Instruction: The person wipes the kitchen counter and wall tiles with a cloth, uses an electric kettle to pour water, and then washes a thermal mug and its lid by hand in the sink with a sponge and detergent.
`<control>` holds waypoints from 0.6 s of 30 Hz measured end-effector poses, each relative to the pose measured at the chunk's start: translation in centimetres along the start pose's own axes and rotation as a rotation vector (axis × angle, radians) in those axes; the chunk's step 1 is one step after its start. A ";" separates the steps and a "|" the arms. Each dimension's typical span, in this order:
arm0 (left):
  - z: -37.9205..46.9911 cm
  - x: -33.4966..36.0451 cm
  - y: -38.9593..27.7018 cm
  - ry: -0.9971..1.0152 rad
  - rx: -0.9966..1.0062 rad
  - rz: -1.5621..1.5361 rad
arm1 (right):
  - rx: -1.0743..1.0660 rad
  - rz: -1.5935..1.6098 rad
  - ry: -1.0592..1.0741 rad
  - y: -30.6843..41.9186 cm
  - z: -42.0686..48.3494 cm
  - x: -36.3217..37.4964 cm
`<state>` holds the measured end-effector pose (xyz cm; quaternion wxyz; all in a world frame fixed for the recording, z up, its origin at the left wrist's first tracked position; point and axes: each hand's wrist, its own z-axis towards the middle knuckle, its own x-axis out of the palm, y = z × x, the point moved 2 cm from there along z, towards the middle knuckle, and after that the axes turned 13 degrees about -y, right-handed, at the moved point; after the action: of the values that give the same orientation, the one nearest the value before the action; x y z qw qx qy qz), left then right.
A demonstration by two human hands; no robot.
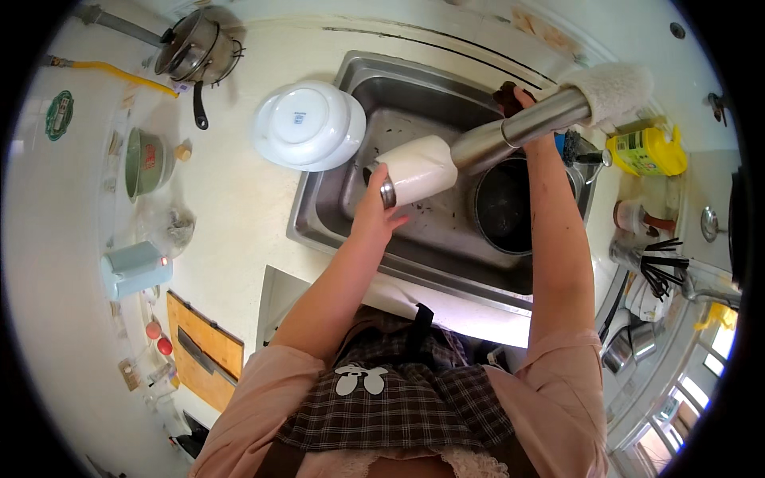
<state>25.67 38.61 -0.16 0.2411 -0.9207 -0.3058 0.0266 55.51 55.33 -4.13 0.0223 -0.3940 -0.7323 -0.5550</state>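
Observation:
A long metal tube [532,122], seemingly a faucet spout, slants over the steel sink [323,215]. It has a white wrap [421,170] near its lower left end and a fluffy white cover [615,92] at its upper right. My left hand [375,212] is at the metal-ringed end, its thumb across the rim and other fingers partly hidden below. Behind the tube, my right hand [526,98] holds a dark brown cloth or scrubber [509,98]; the tube hides much of the hand. Below my right forearm, a dark round pot [502,206] stands in the sink.
White dishes [308,125] lie upside down at the sink's left rim. Lidded pots [191,48] are at the upper left. A knife [200,352] lies on a wooden board [224,346]. A yellow container [648,152] and a utensil holder [626,254] stand right of the sink.

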 end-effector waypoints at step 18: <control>-8.3 -15.9 -7.0 -0.756 1.140 0.512 | 0.429 -0.371 0.050 -10.0 -20.4 -0.4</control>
<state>10.60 30.77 8.80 0.5472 -0.6225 -0.0820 0.5535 41.50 37.43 -4.39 0.0212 -0.2257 -0.8919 -0.3913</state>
